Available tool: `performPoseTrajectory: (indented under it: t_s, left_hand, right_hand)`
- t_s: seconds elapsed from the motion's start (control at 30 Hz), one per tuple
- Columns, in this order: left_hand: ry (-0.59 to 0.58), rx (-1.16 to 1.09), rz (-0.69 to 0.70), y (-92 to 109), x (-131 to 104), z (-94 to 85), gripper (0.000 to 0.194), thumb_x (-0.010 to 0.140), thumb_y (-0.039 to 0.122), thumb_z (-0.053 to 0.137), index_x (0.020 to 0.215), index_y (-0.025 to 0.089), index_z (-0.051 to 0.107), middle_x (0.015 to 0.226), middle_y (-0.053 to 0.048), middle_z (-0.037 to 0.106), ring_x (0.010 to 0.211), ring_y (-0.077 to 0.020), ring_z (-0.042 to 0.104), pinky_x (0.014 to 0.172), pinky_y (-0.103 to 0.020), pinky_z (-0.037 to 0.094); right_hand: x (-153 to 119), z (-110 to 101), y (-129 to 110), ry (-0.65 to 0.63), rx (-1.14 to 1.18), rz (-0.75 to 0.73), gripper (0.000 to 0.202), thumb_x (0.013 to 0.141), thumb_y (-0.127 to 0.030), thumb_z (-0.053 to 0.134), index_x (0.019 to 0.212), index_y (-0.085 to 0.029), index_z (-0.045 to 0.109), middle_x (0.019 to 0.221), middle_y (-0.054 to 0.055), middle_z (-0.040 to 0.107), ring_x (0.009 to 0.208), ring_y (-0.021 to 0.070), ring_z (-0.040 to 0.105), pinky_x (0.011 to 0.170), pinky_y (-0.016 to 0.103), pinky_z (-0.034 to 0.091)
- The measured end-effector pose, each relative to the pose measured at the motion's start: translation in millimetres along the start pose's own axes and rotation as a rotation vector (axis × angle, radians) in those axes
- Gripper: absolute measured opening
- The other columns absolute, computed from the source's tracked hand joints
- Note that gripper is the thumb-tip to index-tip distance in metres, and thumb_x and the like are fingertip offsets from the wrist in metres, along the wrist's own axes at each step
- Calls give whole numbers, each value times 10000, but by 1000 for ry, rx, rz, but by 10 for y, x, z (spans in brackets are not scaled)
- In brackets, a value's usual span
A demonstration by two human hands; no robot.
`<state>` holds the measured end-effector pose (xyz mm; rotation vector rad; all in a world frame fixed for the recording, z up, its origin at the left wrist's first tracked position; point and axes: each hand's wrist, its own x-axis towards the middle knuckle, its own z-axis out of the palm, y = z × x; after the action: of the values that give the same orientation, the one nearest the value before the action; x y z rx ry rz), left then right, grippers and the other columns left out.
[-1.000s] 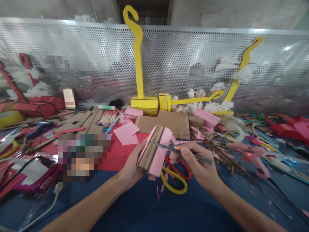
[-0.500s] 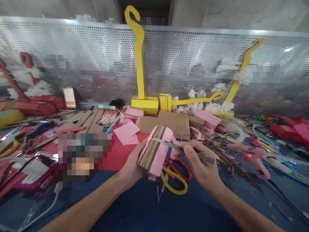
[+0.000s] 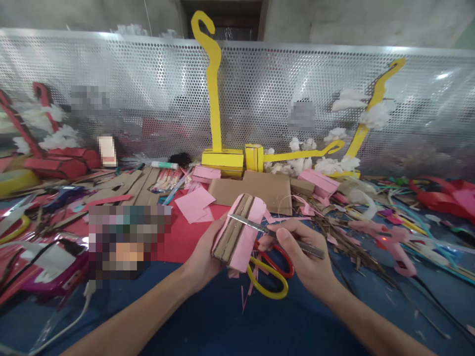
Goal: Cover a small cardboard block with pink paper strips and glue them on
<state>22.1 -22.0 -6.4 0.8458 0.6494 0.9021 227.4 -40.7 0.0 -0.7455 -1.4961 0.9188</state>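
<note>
Near the middle of the view, my left hand (image 3: 207, 251) holds a small cardboard block (image 3: 240, 232) partly covered in pink paper, tilted, with a bare brown strip along its top. My right hand (image 3: 302, 252) is closed round the handle of a utility knife (image 3: 267, 230). The knife's blade lies across the upper part of the block, over the brown strip. Beneath the block and my right hand are scissors with one yellow and one red handle loop (image 3: 267, 287); their blades are hidden.
Yellow hooked pieces (image 3: 213, 99) stand by a perforated metal screen (image 3: 141, 69). A pink glue gun (image 3: 395, 244) lies right, near cardboard scraps (image 3: 352, 247). Pink paper (image 3: 193, 203) rests on a red sheet (image 3: 172, 242). A purple device (image 3: 55, 277) with cables sits left.
My right hand and the knife have shifted left, so the blade reaches farther across the block. The block in my left hand has barely moved.
</note>
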Motion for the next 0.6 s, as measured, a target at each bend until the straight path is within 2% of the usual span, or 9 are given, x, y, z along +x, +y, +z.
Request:
performPoseTrajectory:
  t_s: [0.17, 0.23, 0.4, 0.47, 0.6]
  left_hand:
    - [-118, -10, 28, -23, 44, -9, 540, 896, 640, 542, 847, 123, 691, 686, -54, 646, 509, -166, 581, 376, -241, 447]
    - [-128, -33, 23, -3, 43, -15, 527, 901, 621, 540, 813, 123, 686, 656, -55, 644, 481, -163, 573, 391, -251, 463]
    - [5, -79, 39, 44, 11, -40, 489, 974, 545, 453, 789, 149, 672, 566, -28, 600, 431, -177, 553, 392, -280, 472]
    - [40, -87, 44, 48, 3, -47, 474, 988, 526, 437, 800, 158, 670, 576, -25, 602, 441, -180, 555, 382, -277, 459]
    - [23, -82, 38, 45, 0, -54, 492, 985, 549, 432, 802, 163, 674, 572, -26, 605, 438, -181, 558, 382, -274, 446]
  right_hand:
    - [-58, 80, -3, -84, 37, 31, 147, 1009, -303, 615, 960, -223, 728, 869, 67, 820, 758, 194, 789, 715, 292, 654]
    - [-58, 87, -10, -72, 50, 33, 144, 1005, -315, 622, 966, -226, 729, 857, 66, 820, 741, 197, 789, 693, 292, 656]
    - [-19, 25, -16, 55, 31, -1, 145, 1000, -349, 634, 998, -248, 738, 867, 53, 818, 747, 200, 788, 742, 328, 663]
    - [-16, 2, -8, 55, 34, -2, 145, 998, -354, 637, 999, -252, 739, 861, 51, 817, 744, 201, 786, 736, 329, 662]
    - [-23, -28, 15, -2, 49, 6, 149, 1005, -349, 626, 995, -254, 740, 858, 50, 813, 738, 199, 780, 726, 329, 653]
